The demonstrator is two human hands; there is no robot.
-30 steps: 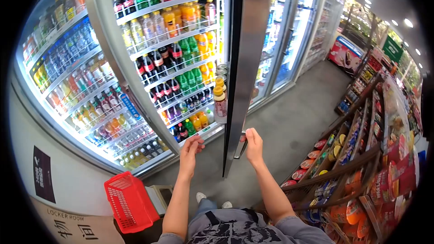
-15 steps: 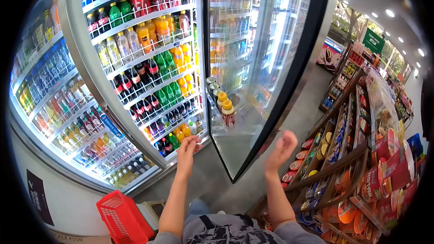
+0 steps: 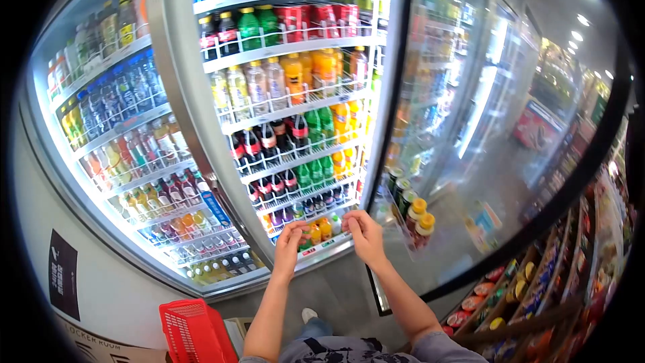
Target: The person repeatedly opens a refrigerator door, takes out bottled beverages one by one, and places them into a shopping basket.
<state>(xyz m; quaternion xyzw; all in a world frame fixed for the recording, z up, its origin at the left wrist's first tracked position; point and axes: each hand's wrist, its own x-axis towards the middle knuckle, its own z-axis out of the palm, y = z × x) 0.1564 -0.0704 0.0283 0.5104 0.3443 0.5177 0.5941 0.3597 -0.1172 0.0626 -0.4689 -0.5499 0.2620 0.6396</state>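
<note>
My left hand (image 3: 290, 247) hovers in front of the lowest shelves of the opened drinks fridge. Its fingers are curled together, with nothing visible in them. My right hand (image 3: 366, 236) is level with it, a short gap to the right, fingers bent inward and no object showing. Behind and between the hands, small orange bottles (image 3: 326, 228) stand on the bottom shelf. Green bottles (image 3: 310, 173) and dark cola bottles (image 3: 277, 185) fill the shelves above. The glass door (image 3: 443, 181) stands swung out to the right of my right hand, apart from it.
A red shopping basket (image 3: 195, 329) sits at lower left. Yellow-capped bottles (image 3: 423, 225) stand in a rack by the glass door. Another fridge section (image 3: 127, 128) is at left; snack shelves (image 3: 517, 296) line the right. Grey floor (image 3: 336, 296) shows below my hands.
My view has turned toward the fridge, so the shelves and door appear farther right. My right hand has come in close to my left, and its fingers have curled.
</note>
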